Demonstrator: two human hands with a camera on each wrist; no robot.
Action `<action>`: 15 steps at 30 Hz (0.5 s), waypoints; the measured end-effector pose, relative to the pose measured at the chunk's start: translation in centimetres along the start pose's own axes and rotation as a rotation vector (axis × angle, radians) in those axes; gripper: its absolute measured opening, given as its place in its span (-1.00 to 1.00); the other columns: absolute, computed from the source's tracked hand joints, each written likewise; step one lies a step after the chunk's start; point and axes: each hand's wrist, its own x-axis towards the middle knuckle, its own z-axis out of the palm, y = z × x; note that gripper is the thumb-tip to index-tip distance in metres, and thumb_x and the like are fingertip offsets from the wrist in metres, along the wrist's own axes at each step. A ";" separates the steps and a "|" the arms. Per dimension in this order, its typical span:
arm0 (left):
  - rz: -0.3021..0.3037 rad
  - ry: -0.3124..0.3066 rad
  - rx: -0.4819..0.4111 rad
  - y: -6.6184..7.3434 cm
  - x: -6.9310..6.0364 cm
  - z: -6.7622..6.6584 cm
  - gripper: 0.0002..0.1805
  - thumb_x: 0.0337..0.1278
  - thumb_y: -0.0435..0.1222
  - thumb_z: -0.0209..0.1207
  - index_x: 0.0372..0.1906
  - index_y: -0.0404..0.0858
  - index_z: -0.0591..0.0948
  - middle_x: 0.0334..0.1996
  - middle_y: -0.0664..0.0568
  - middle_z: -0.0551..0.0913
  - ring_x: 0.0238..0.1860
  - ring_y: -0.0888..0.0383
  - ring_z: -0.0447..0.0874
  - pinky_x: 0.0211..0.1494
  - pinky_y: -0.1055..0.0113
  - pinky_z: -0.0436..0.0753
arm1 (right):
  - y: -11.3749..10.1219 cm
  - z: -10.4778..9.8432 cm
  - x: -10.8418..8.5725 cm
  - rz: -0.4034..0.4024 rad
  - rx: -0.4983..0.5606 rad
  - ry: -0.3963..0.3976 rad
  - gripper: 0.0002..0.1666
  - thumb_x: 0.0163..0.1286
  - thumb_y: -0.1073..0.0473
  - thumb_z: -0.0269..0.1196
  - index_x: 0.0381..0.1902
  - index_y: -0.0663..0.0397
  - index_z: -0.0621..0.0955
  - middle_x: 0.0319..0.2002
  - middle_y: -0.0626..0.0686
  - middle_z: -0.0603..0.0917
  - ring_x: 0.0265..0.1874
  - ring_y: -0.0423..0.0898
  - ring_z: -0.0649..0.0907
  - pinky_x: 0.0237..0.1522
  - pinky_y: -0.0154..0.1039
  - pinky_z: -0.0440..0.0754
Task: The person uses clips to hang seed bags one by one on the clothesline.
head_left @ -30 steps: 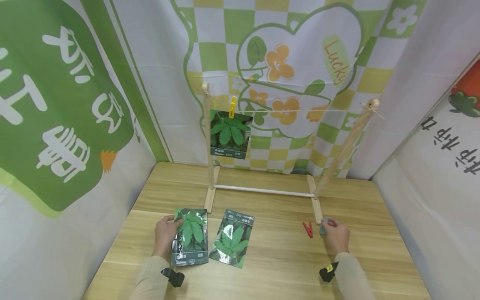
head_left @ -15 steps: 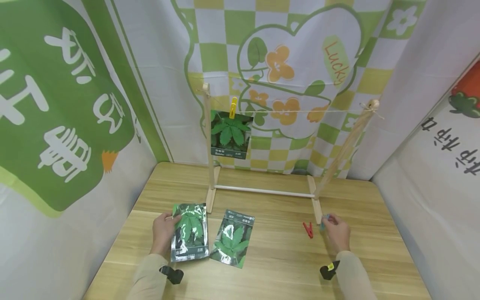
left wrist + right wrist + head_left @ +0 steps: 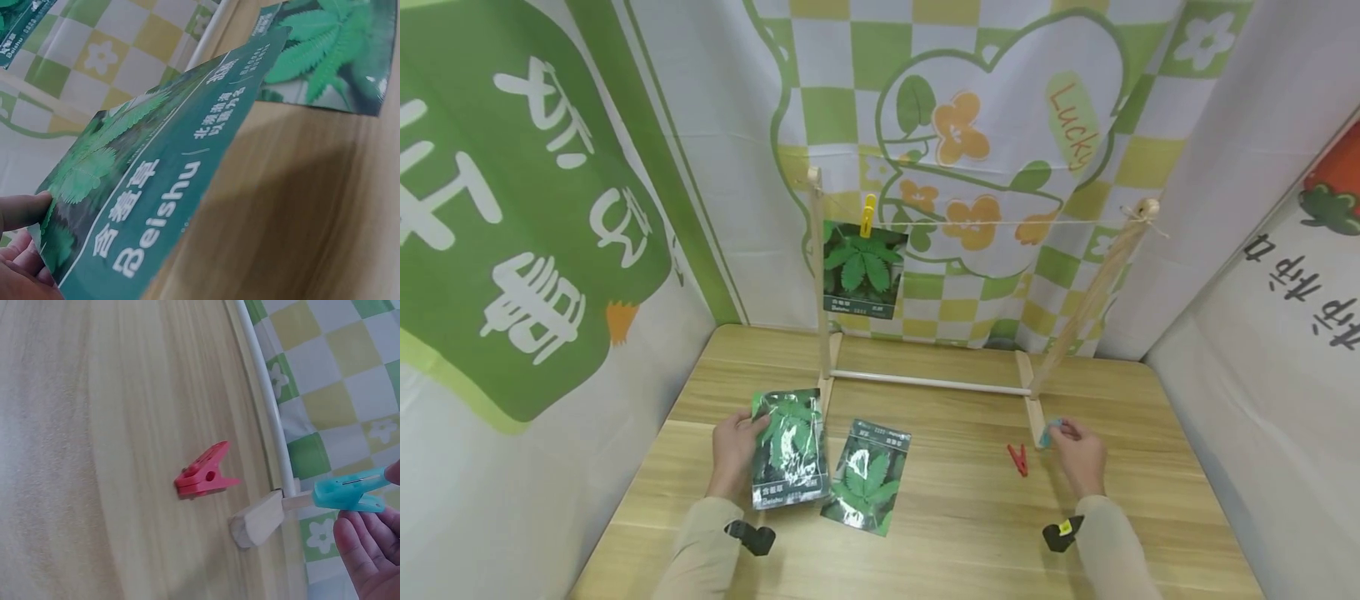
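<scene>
My left hand [image 3: 734, 451] pinches the left edge of a glossy seed packet [image 3: 792, 450] with a green leaf picture, thumb on its front. In the left wrist view the packet [image 3: 144, 181] is tilted and raised above the table. My right hand [image 3: 1081, 456] holds a light-blue clothespin [image 3: 350, 490] by its handle ends, with its nose pointing away from the palm. A red clothespin [image 3: 1018, 460] lies on the table to the left of that hand. A second packet [image 3: 866, 477] lies flat, to the right of the held one.
A wooden frame [image 3: 1078, 310] with a string [image 3: 1000, 222] across its top stands at the back. From the string hangs another packet [image 3: 865, 279], held by a yellow clothespin [image 3: 868, 216]. A white rod [image 3: 925, 382] joins the frame's feet. Printed curtains surround the wooden table [image 3: 955, 525].
My left hand has raised its packet off the table and moved it slightly forward. My right hand has lifted the light-blue clothespin a little and shifted slightly forward.
</scene>
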 end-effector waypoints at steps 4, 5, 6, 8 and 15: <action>0.006 -0.013 -0.047 0.6 0.0 0.2 -0.38 0.32 -0.22 0.15 0.35 -0.46 0.30 0.28 -0.42 0.42 0.27 -0.27 0.44 0.33 -0.06 0.47 | -0.4 -0.2 0.0 -0.007 -0.007 0.008 -0.52 0.33 0.18 0.23 0.13 0.35 0.56 0.00 0.33 0.66 -0.34 -0.46 0.49 -0.32 -0.72 0.45; 0.008 -0.018 -0.066 0.7 0.0 0.2 -0.37 0.32 -0.24 0.15 0.36 -0.47 0.28 0.30 -0.43 0.40 0.30 -0.27 0.42 0.35 -0.07 0.45 | -0.6 -0.2 0.0 -0.007 -0.003 0.006 -0.52 0.33 0.17 0.23 0.15 0.34 0.56 0.01 0.32 0.66 -0.34 -0.46 0.49 -0.32 -0.72 0.45; 0.012 -0.022 -0.079 0.8 0.0 0.3 -0.36 0.31 -0.24 0.16 0.36 -0.48 0.27 0.30 -0.43 0.39 0.31 -0.27 0.40 0.36 -0.07 0.43 | -0.8 -0.3 0.0 -0.007 -0.001 0.003 -0.51 0.34 0.16 0.23 0.16 0.33 0.55 0.03 0.31 0.65 -0.33 -0.48 0.48 -0.31 -0.73 0.44; 0.019 -0.026 -0.101 1.0 0.0 0.4 -0.36 0.30 -0.26 0.17 0.36 -0.49 0.28 0.30 -0.44 0.39 0.31 -0.28 0.40 0.36 -0.08 0.44 | -1.2 -0.4 -0.1 -0.011 0.016 -0.001 -0.49 0.35 0.15 0.22 0.18 0.32 0.53 0.05 0.30 0.64 -0.34 -0.52 0.48 -0.30 -0.73 0.45; 0.052 -0.023 -0.049 1.8 -0.1 0.6 -0.38 0.31 -0.18 0.18 0.33 -0.43 0.33 0.19 -0.40 0.52 0.19 -0.25 0.53 0.29 -0.09 0.50 | -2.4 -0.9 -0.1 -0.018 0.051 -0.013 -0.49 0.35 0.11 0.23 0.18 0.26 0.55 0.03 0.21 0.63 -0.34 -0.56 0.48 -0.28 -0.69 0.49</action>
